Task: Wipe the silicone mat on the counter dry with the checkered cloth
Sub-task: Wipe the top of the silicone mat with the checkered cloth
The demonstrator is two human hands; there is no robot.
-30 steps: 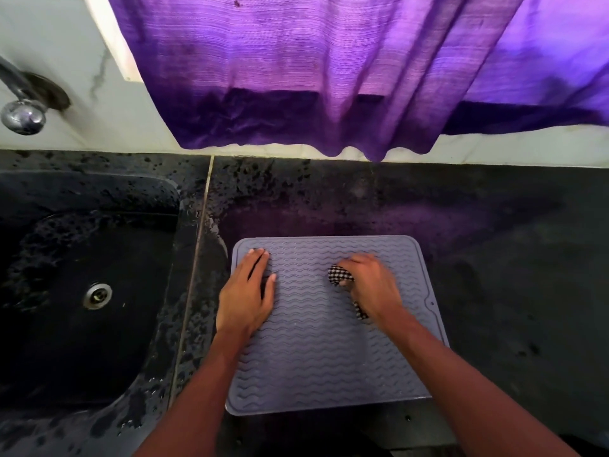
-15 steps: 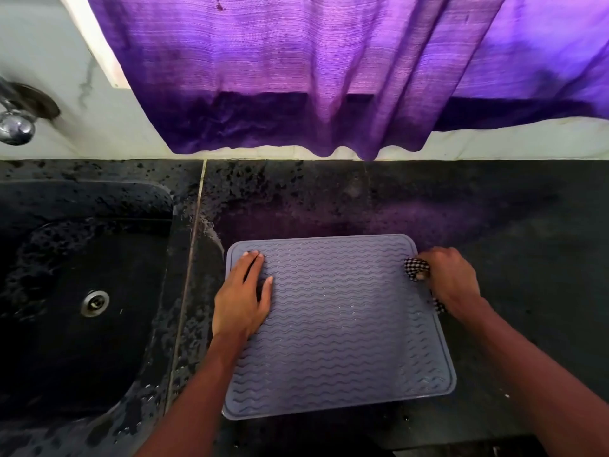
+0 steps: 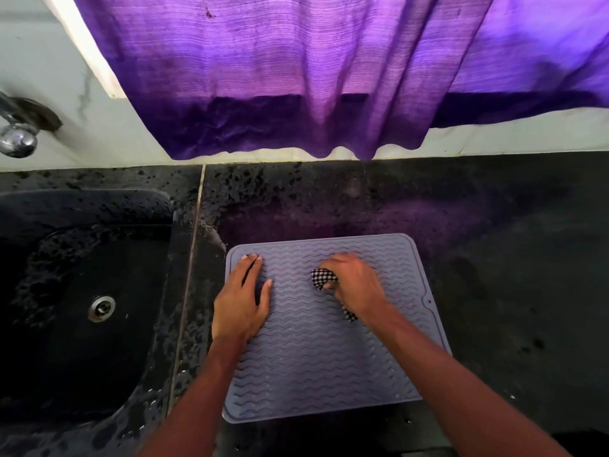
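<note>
- a grey-lilac, rectangular silicone mat [image 3: 316, 364] with wavy ridges is laid flat on a dark speckled stone counter [image 3: 510, 258], beneath both hands.
- the left hand [image 3: 242, 301] is spread flat on the mat's left part, with the fingers straight and close together and the fingertips near the far left corner. it appears to be placed there so that the mat is pinned against sliding while it is rubbed.
- the right hand [image 3: 356, 285] is curled tightly round a bunched black-and-white checkered cloth [image 3: 323, 278], which is pressed down onto the mat.
- a wad of the cloth is shown at the thumb side of the right hand, and a small tail is seen under its wrist side. the bunching is probably meant to push fabric into the grooves.
- the cloth is found to the right of the left hand, apart from it.
- small glints are seen between the ridges nearer the forearms. whether they are droplets cannot be told, so the wiping is judged unfinished.
- to the left of the left hand, past a wet strip of counter, a black sink [image 3: 99, 196] with a round metal drain [image 3: 101, 308] is set.
- beyond the fingertips, a purple fabric curtain [image 3: 296, 77] is hung, and a chrome tap [image 3: 18, 140] is fixed far left.
</note>
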